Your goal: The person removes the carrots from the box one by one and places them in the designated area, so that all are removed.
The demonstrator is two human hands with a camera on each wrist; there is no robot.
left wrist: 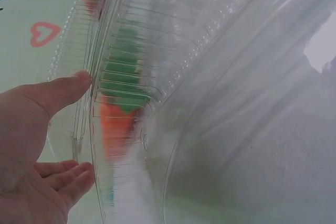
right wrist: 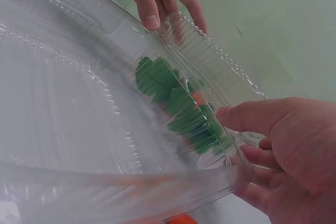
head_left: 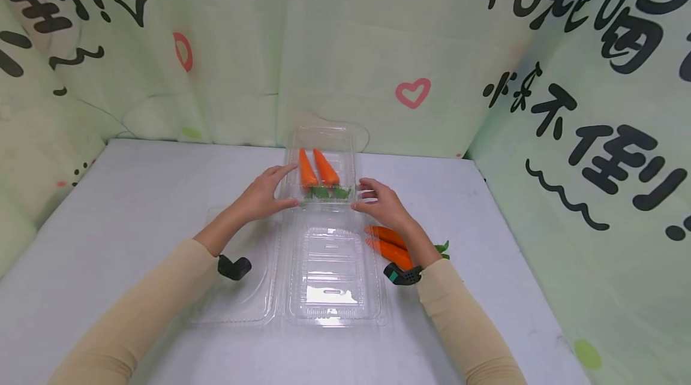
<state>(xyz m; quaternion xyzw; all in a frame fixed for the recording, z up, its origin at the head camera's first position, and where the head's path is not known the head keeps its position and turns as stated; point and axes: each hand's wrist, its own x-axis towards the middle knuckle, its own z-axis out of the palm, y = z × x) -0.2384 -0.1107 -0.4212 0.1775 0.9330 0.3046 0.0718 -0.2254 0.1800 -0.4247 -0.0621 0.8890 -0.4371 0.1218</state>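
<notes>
We've a white table, clock centred on the big tray. Room: bare top out at 9 and 3 o'clock; back edge and curtain sit close at 12, so prob. not much slack that way.

Next, the big clear tray lies flat and open, w/ a clear panel at 9, prob. its lid. Thin plastic by the look: light, springy, slides easily; we'd take it by the rim, no hard squeeze.

Then the small clear box at 12, near the table's back edge, its near side right at the tray's far rim. Can't tell if it's latched. Should be light & flexy, slick-sided, could crease or crack if pinched mid-wall; best hold = both side edges, low, evenly.

L hand is at the box's 9 o'clock side, R hand at its 3. Fingers on both are spread & relaxed, thumbs at the near edge, not wrapped round the box; how firmly they press, we can't tell.

Two boxed carrots lie in the small box, tips to 12; prob. firm, and may roll if it tips. Loose carrots lie at 2 to 3, just beside the tray, partly under the R forearm: watch clearance. Smallest, the boxed green tops at the box's 6 o'clock end, prob. soft, easily pinched at the seam.
</notes>
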